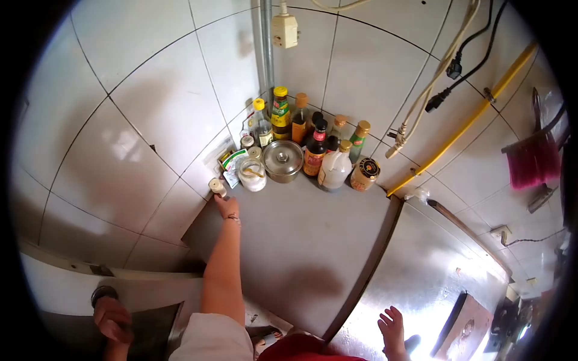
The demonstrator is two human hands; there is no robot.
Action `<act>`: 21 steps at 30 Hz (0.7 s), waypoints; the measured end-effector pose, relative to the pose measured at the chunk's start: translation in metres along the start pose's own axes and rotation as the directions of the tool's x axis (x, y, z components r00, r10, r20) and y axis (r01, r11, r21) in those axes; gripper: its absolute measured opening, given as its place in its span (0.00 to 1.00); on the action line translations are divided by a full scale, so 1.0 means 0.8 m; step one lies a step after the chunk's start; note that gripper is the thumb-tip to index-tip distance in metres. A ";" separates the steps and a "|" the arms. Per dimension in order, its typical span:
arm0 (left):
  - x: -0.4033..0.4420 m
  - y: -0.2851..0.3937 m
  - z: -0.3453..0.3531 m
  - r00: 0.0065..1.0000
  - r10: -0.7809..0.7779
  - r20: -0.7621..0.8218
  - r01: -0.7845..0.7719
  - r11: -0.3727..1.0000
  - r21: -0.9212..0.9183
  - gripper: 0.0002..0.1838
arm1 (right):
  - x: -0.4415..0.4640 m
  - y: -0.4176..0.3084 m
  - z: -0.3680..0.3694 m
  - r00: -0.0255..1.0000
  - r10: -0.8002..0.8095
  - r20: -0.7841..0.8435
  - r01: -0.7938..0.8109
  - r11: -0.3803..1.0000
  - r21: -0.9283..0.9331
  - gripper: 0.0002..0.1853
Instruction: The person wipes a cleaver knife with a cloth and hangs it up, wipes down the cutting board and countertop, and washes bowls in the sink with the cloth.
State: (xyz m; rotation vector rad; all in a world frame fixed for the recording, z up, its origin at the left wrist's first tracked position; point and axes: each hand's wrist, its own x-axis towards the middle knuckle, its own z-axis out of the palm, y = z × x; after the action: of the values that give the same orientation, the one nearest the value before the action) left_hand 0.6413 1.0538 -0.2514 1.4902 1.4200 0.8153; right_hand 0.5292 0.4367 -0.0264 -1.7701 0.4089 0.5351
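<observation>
My left hand (pixel 227 208), below a short white sleeve and with a bracelet at the wrist, reaches to the grey counter's left corner. Its fingers are closed at the base of a small pale-lidded jar (pixel 217 187). Just right of it are a green-and-white packet (pixel 233 164) and an open glass jar of white powder (pixel 252 175) with a spoon in it. Beside these sits a lidded metal pot (pixel 283 160). My right hand (pixel 392 330) hangs open, fingers apart, low by the steel surface (pixel 385 271). At lower left, another hand (pixel 112 317), seemingly another person's, holds something dark and round (pixel 104 293).
Sauce bottles (pixel 314 151) crowd the corner, with a white plastic jug (pixel 335 168) and a black-lidded jar (pixel 365 173) at the right. Cords (pixel 436 72) and a yellow pipe (pixel 463 141) run along the tiled wall. A pink brush (pixel 533 162) hangs right; a board (pixel 466 328) lies on the steel.
</observation>
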 end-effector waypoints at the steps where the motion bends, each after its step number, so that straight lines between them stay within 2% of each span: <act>1: 0.026 -0.025 0.009 0.997 0.011 0.081 0.003 0.984 -0.177 0.32 | -0.004 0.006 -0.010 1.000 0.003 -0.010 -0.003 1.000 0.001 0.34; 3: 0.019 -0.018 0.011 0.986 0.033 0.166 0.027 0.938 -0.345 0.32 | -0.013 0.017 -0.028 0.999 -0.032 -0.035 0.033 0.998 0.050 0.34; 5: -0.025 0.050 -0.009 0.921 -0.214 0.326 0.325 0.884 -0.337 0.32 | -0.024 0.011 -0.041 0.995 0.026 -0.099 -0.021 0.999 0.046 0.33; 9: -0.053 0.065 -0.039 0.872 -0.185 0.453 0.330 0.906 -0.266 0.33 | -0.039 0.039 -0.098 0.985 -0.023 -0.172 0.025 1.000 0.011 0.33; 14: -0.086 -0.032 -0.087 0.774 -0.158 0.614 0.428 0.845 -0.322 0.36 | -0.068 0.095 -0.170 0.947 -0.095 -0.307 0.086 0.995 -0.042 0.31; 15: -0.096 -0.046 -0.095 0.772 -0.168 0.613 0.420 0.858 -0.294 0.37 | -0.076 0.110 -0.188 0.933 -0.096 -0.347 0.089 0.995 -0.037 0.30; 16: -0.173 0.001 -0.113 0.820 -0.187 0.541 0.307 0.941 -0.141 0.33 | -0.084 0.127 -0.208 0.916 -0.095 -0.389 0.092 0.995 -0.026 0.30; 18: -0.213 -0.041 -0.124 0.768 -0.126 0.628 0.161 0.987 0.000 0.24 | -0.100 0.166 -0.249 0.879 -0.063 -0.473 0.080 0.997 0.014 0.30; 19: -0.269 -0.034 -0.136 0.775 -0.131 0.618 0.194 0.980 -0.035 0.24 | -0.107 0.187 -0.267 0.859 -0.051 -0.510 0.070 0.997 0.018 0.29; 21: -0.369 -0.040 -0.153 0.716 -0.061 0.695 0.044 0.998 0.042 0.25 | -0.126 0.221 -0.318 0.817 0.016 -0.577 0.019 0.998 0.054 0.28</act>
State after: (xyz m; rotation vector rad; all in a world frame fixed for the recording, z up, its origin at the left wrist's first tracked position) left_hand 0.4800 0.7805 -0.1995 1.5327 0.8790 0.1369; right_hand 0.3871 0.1450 -0.0589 -1.8548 0.8369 -0.0398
